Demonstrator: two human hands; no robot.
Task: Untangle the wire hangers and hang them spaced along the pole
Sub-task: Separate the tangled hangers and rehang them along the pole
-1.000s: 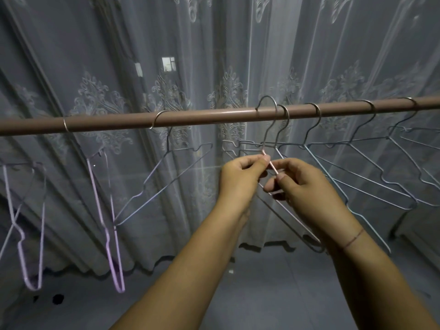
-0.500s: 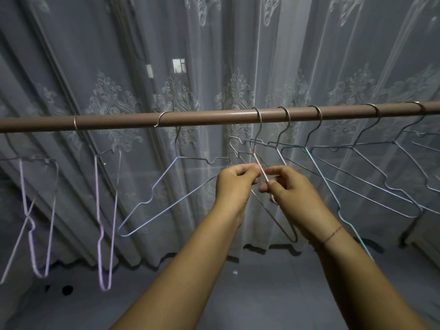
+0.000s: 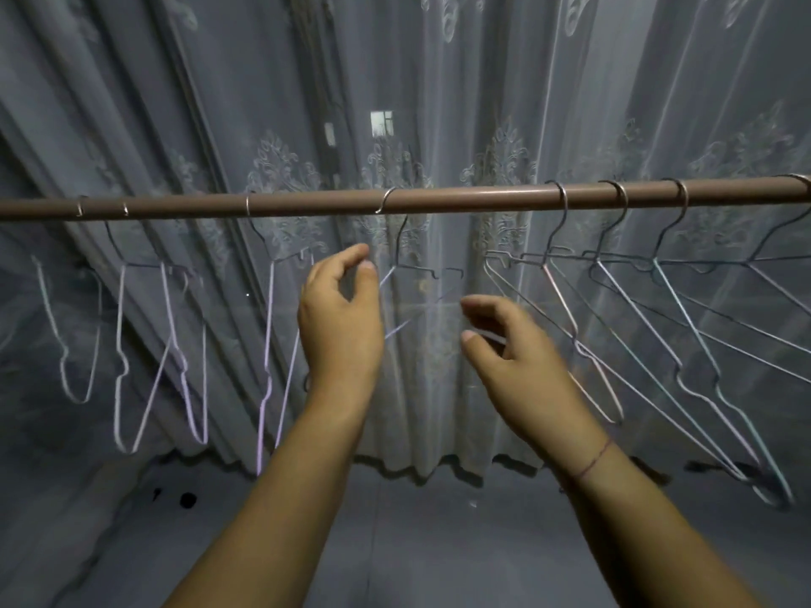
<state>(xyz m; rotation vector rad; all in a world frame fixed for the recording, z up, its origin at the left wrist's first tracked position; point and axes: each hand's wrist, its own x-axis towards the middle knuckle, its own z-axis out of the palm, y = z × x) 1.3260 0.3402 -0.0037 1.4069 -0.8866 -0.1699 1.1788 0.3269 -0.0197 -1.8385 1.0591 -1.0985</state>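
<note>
Below the pole, my left hand and right hand have both let go of the pink hanger they pinched a moment ago. My fingers are loosely curled and hold nothing. It hangs by its own hook, though the hangers on its right overlap it, so I judge more separating remains.

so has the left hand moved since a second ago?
Yes: the left hand let go of the pink hanger and went left along the pole.
</note>
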